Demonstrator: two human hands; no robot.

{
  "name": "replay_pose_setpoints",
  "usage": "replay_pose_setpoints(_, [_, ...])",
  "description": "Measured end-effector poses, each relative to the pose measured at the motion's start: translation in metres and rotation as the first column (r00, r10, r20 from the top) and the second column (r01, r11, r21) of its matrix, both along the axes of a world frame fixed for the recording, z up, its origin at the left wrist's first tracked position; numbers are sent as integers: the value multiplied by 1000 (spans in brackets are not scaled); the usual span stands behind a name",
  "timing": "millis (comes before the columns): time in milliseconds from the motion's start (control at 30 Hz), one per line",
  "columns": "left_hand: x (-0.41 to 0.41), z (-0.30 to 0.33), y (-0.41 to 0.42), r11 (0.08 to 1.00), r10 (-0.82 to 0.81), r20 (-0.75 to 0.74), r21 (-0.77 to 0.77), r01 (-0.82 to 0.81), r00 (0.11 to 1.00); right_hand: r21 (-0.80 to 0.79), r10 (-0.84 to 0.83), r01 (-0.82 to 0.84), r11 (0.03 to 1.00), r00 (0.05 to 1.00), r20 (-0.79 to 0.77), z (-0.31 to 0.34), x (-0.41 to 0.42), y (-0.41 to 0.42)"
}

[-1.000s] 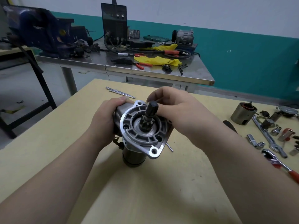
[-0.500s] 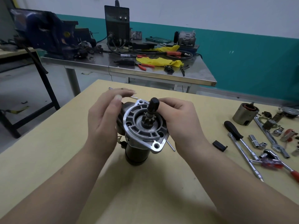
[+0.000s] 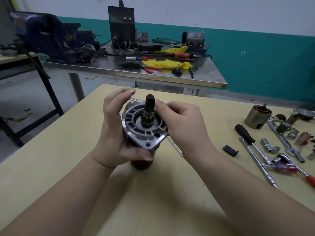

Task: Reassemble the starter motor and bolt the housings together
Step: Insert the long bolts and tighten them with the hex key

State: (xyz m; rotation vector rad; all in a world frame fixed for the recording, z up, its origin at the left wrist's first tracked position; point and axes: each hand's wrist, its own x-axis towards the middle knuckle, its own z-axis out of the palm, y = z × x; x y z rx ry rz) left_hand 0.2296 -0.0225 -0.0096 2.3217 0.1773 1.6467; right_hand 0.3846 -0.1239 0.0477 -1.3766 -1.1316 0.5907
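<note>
The starter motor [image 3: 143,130] stands on end on the yellow table [image 3: 51,167], its silver flanged nose housing facing up. A dark pinion shaft [image 3: 149,106] sticks out of its middle. My left hand [image 3: 113,133] grips the housing from the left, thumb under the flange corner, fingers arched over the far rim. My right hand [image 3: 180,123] holds the right rim, fingertips close to the shaft. A long through bolt [image 3: 175,148] lies on the table behind the motor, partly hidden.
At the right lie a cylindrical field casing [image 3: 257,116], a black-handled driver [image 3: 245,135], ratchets, sockets [image 3: 270,145], a small black clip [image 3: 230,150] and other loose parts. Behind stands a steel bench [image 3: 153,74] with a vise, a welder and yellow rags.
The motor has been turned and tipped so the flange faces more upward. My left hand shifted from beside the housing to a grip with the thumb under the flange. My right hand stayed at the rim.
</note>
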Motion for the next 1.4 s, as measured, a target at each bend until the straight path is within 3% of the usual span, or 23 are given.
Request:
replay_pose_setpoints(167, [-9, -14, -1, 981, 37, -20, -189, -40, 999, -103, 85, -120, 987, 952, -295, -9, -5, 1])
replay_pose_setpoints(233, [-11, -23, -9, 967, 42, -11, -251, -43, 999, -83, 74, -106, 991, 944, -322, -10, -9, 1])
replay_pose_setpoints(467, [10, -30, -28, 921, 81, 178, -391, -5, 981, 55, -101, 112, 992, 980, -170, -22, -23, -3])
replay_pose_setpoints(567, [0, -26, -20, 877, -3, 156, -474, 77, 988, 94, -198, 212, 973, 970, -139, -31, -1, 7])
replay_pose_setpoints(633, [-8, -21, -10, 835, -118, 93, -530, 150, 989, 130, -111, 112, 985, 994, -19, -32, 21, 12])
replay_pose_setpoints(667, [-10, -18, -6, 800, -191, 74, -565, 199, 979, 95, 39, -45, 994, 998, 58, -29, 32, 14])
replay_pose_setpoints(767, [-15, -13, 4, 683, -365, 47, -665, 301, 930, -107, 468, -456, 884, 859, 209, -23, 54, 14])
replay_pose_setpoints(800, [-16, -13, 6, 651, -394, 45, -692, 313, 918, -136, 501, -483, 865, 821, 274, -21, 56, 14])
replay_pose_setpoints(867, [-19, -16, 7, 580, -433, 76, -740, 341, 898, -90, 411, -410, 908, 826, 387, -21, 56, 14])
replay_pose_setpoints(967, [-20, -21, 3, 498, -431, 129, -792, 355, 893, 17, 284, -306, 952, 899, 334, -22, 50, 16])
replay_pose_setpoints(1100, [-9, -26, -8, 579, -309, 20, -789, 205, 951, 26, 167, -177, 984, 959, 231, -21, 34, 17])
replay_pose_setpoints(1200, [-3, -30, -10, 628, -166, 36, -766, 134, 985, 15, 131, -141, 990, 952, 278, -19, 24, 19])
replay_pose_setpoints(1333, [-2, -30, -8, 616, -147, 58, -776, 138, 987, -28, 121, -119, 992, 905, 408, -18, 18, 19])
replay_pose_setpoints(1400, [-2, -27, -8, 598, -140, 48, -792, 123, 989, -102, 192, -164, 981, 881, 432, -14, 23, 19])
